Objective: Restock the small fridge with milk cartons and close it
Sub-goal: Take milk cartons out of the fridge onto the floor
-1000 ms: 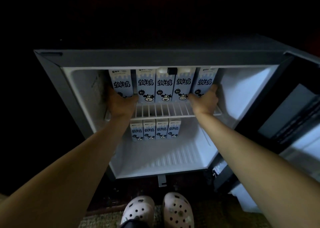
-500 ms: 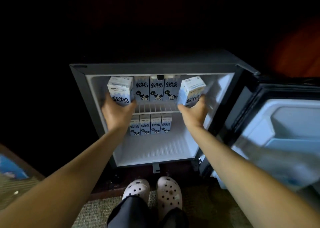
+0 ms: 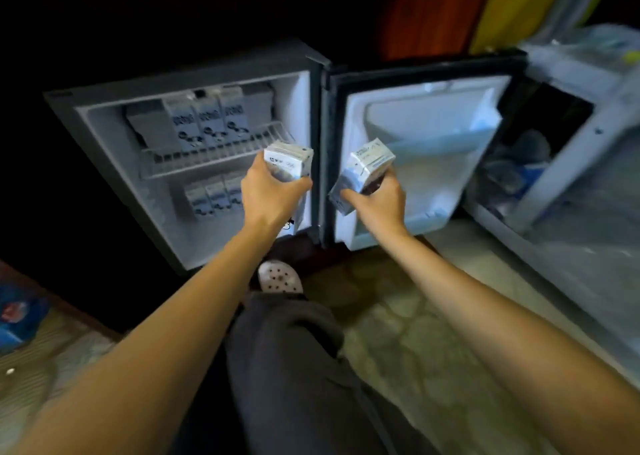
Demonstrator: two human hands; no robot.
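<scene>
Small fridge [image 3: 187, 84] open, door [image 3: 415, 115] swung out to the right, left hand [image 3: 268, 196] gripping the left carton [image 3: 289, 162] in front of the fridge, right hand [image 3: 379, 202] gripping the right carton [image 3: 369, 167] in front of the door, shelf cartons [image 3: 207, 122] standing on the wire shelf [image 3: 214, 158], low cartons [image 3: 214, 195] under it

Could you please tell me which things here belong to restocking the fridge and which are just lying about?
Belongs to the job:
small fridge, its open door, cartons on the wire shelf, cartons below it, left hand gripping one carton, right hand gripping another carton.

Just lying about:
blue packet on the floor at left, plastic-covered white rack at right.
</scene>
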